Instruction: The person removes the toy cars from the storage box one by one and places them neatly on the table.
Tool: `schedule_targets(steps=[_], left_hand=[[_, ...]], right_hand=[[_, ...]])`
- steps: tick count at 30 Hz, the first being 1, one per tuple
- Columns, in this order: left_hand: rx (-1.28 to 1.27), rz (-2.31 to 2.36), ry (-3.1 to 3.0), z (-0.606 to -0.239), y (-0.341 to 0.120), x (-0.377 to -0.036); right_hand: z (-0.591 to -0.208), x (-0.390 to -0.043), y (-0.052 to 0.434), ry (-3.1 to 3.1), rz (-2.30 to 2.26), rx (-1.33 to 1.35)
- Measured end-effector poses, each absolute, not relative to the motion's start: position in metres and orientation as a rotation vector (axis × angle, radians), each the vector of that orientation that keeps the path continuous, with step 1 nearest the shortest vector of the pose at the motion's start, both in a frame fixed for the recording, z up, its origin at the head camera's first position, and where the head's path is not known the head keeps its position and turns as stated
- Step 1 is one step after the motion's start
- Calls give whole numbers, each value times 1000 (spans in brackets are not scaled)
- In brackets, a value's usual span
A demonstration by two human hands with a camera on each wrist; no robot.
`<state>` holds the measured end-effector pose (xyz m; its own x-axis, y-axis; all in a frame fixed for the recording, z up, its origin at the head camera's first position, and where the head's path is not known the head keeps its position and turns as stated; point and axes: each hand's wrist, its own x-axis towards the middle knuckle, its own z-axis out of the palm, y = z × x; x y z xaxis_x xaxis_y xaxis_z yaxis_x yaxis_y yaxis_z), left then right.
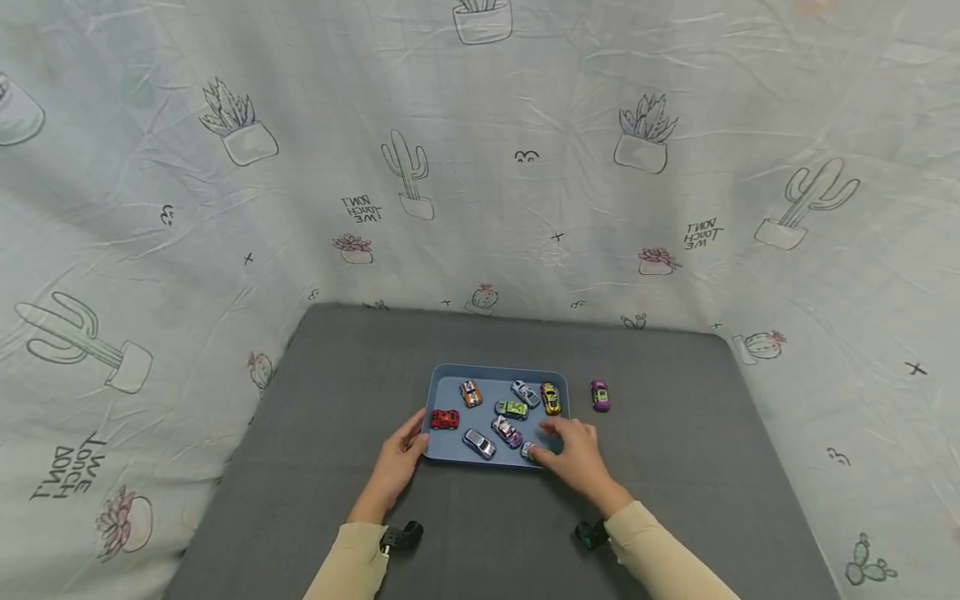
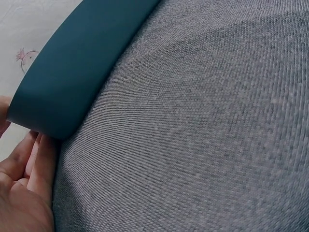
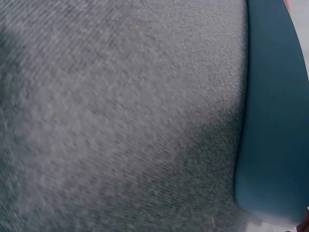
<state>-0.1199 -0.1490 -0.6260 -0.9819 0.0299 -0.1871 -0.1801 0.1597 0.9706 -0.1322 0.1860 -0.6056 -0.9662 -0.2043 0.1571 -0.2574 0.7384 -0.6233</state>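
A shallow blue-grey tray (image 1: 480, 372) lies on the grey cloth, holding several toy cars. My left hand (image 1: 396, 463) grips the tray's left side near its front corner; in the left wrist view, fingers (image 2: 43, 164) lie against the corner's underside. Over the front right corner, my right hand (image 1: 579, 457) has thumb and index finger apart. Its thumb overlaps a small toy car (image 1: 526, 451), partly hidden. Close by are a purple-and-white car (image 1: 507, 432) and a silver car (image 1: 479, 444). A red car (image 1: 445, 419) sits by the left wall.
Farther back in the tray are an orange car (image 1: 471, 393), a green car (image 1: 512, 409), a light grey car (image 1: 525, 393) and a yellow car (image 1: 551, 399). Outside it, to the right, stands a purple-and-green car (image 1: 600, 396). Cactus-print curtains (image 1: 480, 208) surround the table.
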Motion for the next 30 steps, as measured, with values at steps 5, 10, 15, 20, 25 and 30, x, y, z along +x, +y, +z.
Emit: schedule_targets(steps=[5,10,15,20,25,30], left_hand=[[-146,1938,2254,-623,-149,-120],[-132,1940,2265,-622,-149,-120],[-139,1935,2266,-621,-149,-120],[-135,1940,2258,-621,-149,-120],[-130,1944,2270,-624,-150,-120],[-99,1951,2267,-625,-149,-118]], right_hand=[[-607,-131,185,-2894,1036,378],[-606,-131,183,-2937,1022,352],[-604,-133,181,-2989,998,325],[-601,-133,179,-3012,998,324],[-598,-133,178,-3035,990,330],[-595,-135,177,-3074,954,330]])
